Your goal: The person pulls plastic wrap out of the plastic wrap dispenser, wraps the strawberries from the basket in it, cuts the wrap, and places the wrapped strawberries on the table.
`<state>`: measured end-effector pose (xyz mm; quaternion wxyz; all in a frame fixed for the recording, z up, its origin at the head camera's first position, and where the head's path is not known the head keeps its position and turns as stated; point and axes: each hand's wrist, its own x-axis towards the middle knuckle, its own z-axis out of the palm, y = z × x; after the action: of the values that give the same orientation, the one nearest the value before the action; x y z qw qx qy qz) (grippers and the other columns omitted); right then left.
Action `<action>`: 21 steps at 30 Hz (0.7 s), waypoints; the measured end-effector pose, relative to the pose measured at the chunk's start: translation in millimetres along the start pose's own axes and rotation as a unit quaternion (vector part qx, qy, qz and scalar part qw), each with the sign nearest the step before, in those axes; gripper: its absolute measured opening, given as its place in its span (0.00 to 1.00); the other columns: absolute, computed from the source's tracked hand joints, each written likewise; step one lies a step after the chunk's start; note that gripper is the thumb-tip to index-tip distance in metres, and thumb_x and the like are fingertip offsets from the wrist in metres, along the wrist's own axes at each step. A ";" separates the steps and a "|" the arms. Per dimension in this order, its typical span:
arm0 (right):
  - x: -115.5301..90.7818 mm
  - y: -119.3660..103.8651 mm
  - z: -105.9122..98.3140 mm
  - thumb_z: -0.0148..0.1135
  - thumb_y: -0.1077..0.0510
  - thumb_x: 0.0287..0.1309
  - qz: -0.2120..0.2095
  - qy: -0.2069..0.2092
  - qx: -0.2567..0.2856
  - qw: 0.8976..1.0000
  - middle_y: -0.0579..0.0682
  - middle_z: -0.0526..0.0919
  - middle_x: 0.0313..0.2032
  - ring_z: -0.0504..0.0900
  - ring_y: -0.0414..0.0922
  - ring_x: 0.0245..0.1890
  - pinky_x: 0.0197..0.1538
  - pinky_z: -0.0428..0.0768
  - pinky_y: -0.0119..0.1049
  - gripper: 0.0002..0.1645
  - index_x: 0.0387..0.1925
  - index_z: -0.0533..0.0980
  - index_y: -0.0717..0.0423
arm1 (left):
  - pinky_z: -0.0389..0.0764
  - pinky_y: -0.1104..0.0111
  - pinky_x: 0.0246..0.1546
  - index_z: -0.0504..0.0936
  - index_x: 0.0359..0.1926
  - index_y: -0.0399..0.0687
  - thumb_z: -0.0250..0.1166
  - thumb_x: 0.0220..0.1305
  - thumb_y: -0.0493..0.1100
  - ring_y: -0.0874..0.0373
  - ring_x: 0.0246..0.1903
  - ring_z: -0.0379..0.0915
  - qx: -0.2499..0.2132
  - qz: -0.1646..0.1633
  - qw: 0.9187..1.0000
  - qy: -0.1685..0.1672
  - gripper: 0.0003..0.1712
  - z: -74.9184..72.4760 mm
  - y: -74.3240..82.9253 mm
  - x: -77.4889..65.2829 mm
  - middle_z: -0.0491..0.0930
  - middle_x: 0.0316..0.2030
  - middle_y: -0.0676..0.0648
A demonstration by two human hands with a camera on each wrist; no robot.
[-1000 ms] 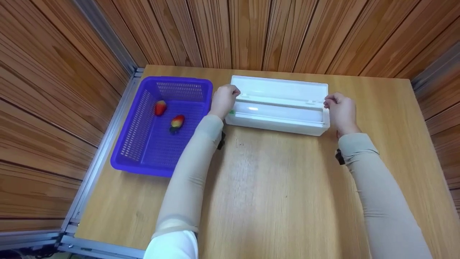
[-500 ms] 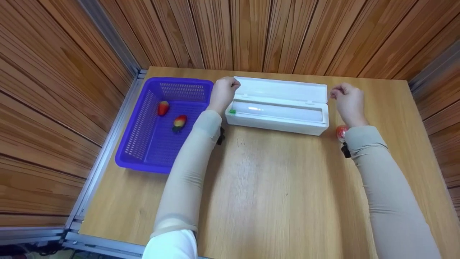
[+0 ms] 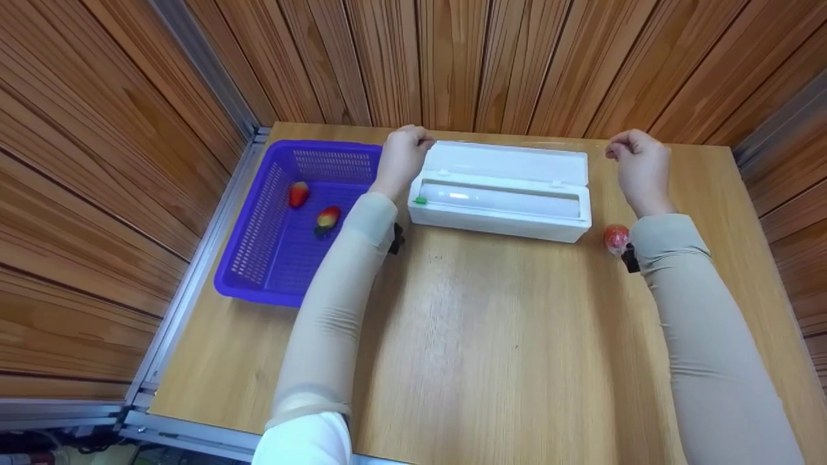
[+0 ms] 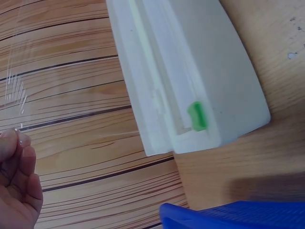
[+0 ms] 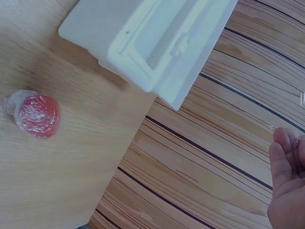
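wood-panelled wall (image 3: 484, 64) right across the back, and in front of it the wide desk (image 3: 491, 336) carrying everything. over to the left sits the purple basket (image 3: 258, 296), its sides full of holes, its right edge partly behind the left sleeve (image 3: 329, 316). next to it, the white box (image 3: 497, 225), lid (image 3: 507, 163) tipped back, a pale roll (image 3: 504, 199) lying inside.

now the film (image 4: 14, 90): clear, very hard to see, up in the air between the two hands, towards the wall; i can't trace its full outline. the left hand (image 3: 402, 160) pinches one side near the box's left end, and the right hand (image 3: 646, 171), out past the right end, has its grip closed on the other.

below the right hand a red fruit (image 3: 616, 237) in clear wrapping lies on the desk. two strawberries (image 3: 327, 219) lie apart on the basket's floor. smallest of all, a green tab (image 3: 420, 200) at the box's left end.
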<state>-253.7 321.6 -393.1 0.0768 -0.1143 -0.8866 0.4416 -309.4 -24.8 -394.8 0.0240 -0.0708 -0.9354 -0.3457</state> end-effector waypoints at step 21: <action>10.6 -24.0 -18.1 0.48 0.54 0.58 -0.050 0.043 0.060 0.996 0.37 0.77 0.33 0.76 0.34 0.39 0.49 0.74 0.24 0.12 0.38 0.76 0.52 | 0.73 0.80 0.39 0.81 0.38 0.53 0.53 0.61 0.45 0.67 0.37 0.71 -0.058 0.015 0.998 0.029 0.11 -28.5 24.6 5.5 0.76 0.36 0.54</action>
<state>-262.8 324.4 -362.7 0.1435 -0.0841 -0.8590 0.4842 -311.2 -24.2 -356.8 0.0518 -0.0764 -0.9114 -0.4011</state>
